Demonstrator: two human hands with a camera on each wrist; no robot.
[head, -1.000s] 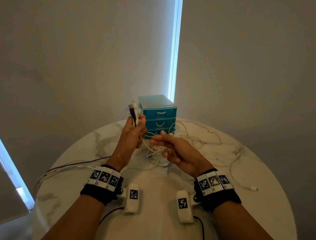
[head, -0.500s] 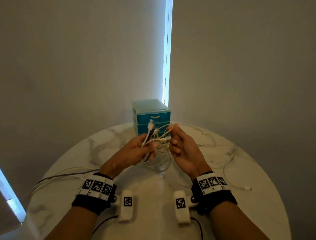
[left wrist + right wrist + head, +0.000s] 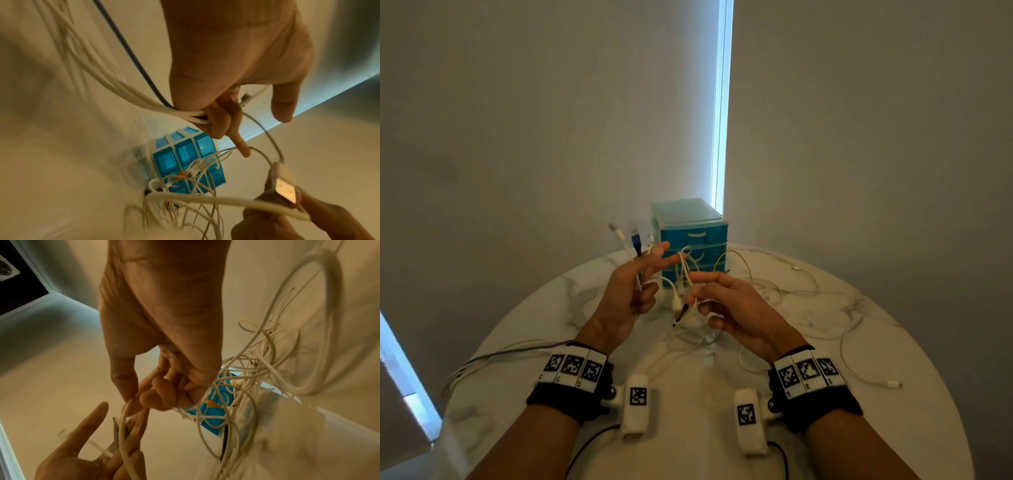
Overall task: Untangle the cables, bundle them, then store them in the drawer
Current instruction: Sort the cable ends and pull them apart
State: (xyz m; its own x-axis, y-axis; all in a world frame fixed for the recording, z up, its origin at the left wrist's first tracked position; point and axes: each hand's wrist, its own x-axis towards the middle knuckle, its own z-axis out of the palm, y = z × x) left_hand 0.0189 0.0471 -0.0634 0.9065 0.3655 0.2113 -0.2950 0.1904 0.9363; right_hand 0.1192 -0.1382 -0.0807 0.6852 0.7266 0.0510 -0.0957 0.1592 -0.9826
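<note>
Head view. Both hands are raised above a round, marble-patterned tabletop (image 3: 825,428), in front of a small teal drawer unit (image 3: 690,236) standing at the far edge. The unit has three drawers, all closed as far as the view shows; no brand or lettering is legible on it.

The left hand (image 3: 628,298) grips a bunch of cables (image 3: 774,291) in its curled lower fingers, with the index finger extended. Three plug ends rise above it: a white plug (image 3: 616,232), a blue-black plug (image 3: 635,240) and a smaller white one partly hidden behind the fingers. The held cables trail off the near-left edge of the tabletop. In the left wrist view the same cables (image 3: 115,91), white with one dark strand, pass under the curled fingers (image 3: 220,120).

The right hand (image 3: 736,310) pinches a white cable between thumb and fingers; in the left wrist view a flat USB plug (image 3: 284,189) sits at its fingertips. Between the hands hangs a knot of white and yellowish loops.

More cable lies loose on the tabletop to the right, ending in a white connector (image 3: 892,383) near the right edge.

Each wrist carries a black band (image 3: 571,394) with three square black-and-white coded markers; beside each marker a small character is printed, too small to read. A white camera pod (image 3: 637,404) with one such marker projects from each band.
</note>
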